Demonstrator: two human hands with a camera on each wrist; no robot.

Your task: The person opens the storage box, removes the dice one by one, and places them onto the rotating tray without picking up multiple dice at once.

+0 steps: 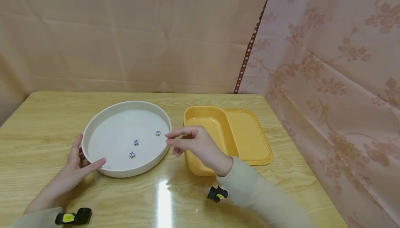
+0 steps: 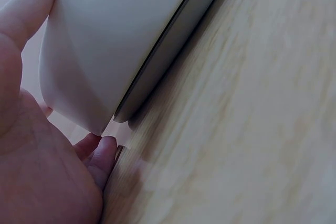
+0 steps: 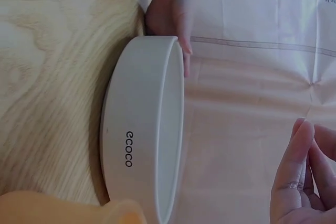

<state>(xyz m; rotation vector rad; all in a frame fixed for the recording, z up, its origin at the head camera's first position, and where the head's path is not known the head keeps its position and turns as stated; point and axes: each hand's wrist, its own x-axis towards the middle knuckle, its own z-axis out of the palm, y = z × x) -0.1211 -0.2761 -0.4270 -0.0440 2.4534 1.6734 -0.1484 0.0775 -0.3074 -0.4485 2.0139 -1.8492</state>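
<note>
A round white tray [image 1: 125, 172] stands on the table at the left, and my left hand [image 1: 75, 167] grips its near left edge. The thumb lies over the rim; in the left wrist view the fingertips [image 2: 105, 150] reach under the tray's side. Three small white dice [image 1: 136, 143] with blue pips lie spread inside. My right hand [image 1: 197, 143] hovers at the tray's right rim, thumb and index finger bent toward each other, and nothing shows between them. Beneath that hand is a yellow box [image 1: 223, 130] without its lid, partly hidden by the forearm.
A flat yellow lid [image 1: 250, 137] lies at the right of the box, one side tucked behind it. Light wood table [image 1: 131, 203] surrounds everything. A plain cloth [image 1: 140, 40] hangs behind, and a flowered cloth [image 1: 337, 82] hangs along the right edge.
</note>
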